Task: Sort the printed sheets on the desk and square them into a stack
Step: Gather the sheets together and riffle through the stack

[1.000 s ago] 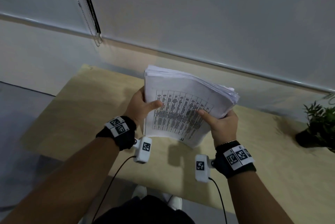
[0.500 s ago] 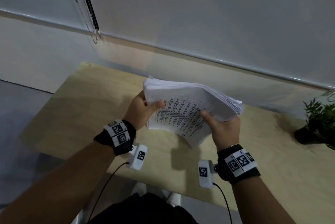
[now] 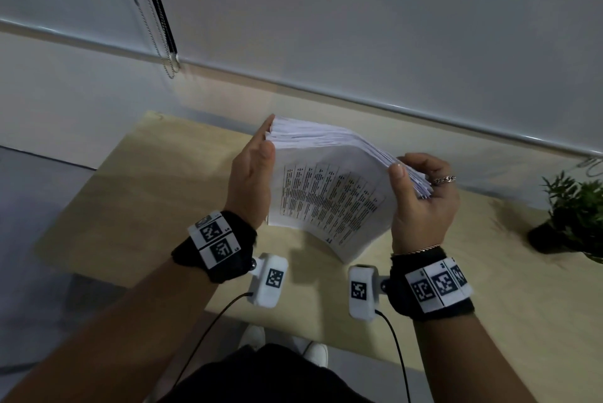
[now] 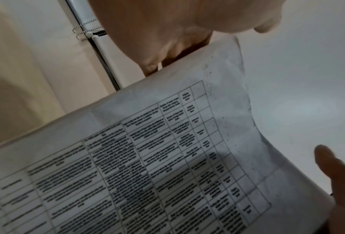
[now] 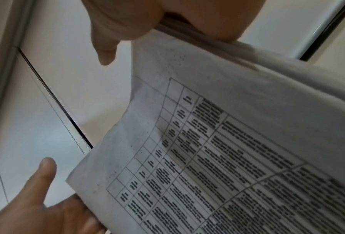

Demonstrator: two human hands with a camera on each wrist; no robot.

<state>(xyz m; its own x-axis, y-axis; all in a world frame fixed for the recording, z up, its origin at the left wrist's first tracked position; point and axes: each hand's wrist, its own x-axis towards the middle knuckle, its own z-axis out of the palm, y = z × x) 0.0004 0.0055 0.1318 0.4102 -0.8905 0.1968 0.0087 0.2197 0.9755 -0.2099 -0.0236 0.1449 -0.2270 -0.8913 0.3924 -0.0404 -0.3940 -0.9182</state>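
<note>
A thick stack of printed sheets (image 3: 326, 194), a table of text on its near face, hangs tilted above the wooden desk (image 3: 163, 200) between both hands. My left hand (image 3: 266, 138) lies flat against the stack's left edge with its fingers straight and the thumb off the page. My right hand (image 3: 411, 167) grips the fanned right edge, thumb on the front and ringed fingers curled behind. The left wrist view shows the printed page (image 4: 167, 158) under my left palm (image 4: 167, 31). In the right wrist view the stack (image 5: 227, 142) is pinched at the top by my right hand (image 5: 127, 23).
A small potted plant (image 3: 574, 216) stands on the desk at the far right. A blind's bead chain (image 3: 163, 44) hangs by the wall behind the desk. White shoes (image 3: 254, 337) show below the desk's near edge.
The stack has tipped from nearly upright to flatter. My left thumb came off the page and the hand now lies flat on the left edge. My right hand slid up to the right edge.
</note>
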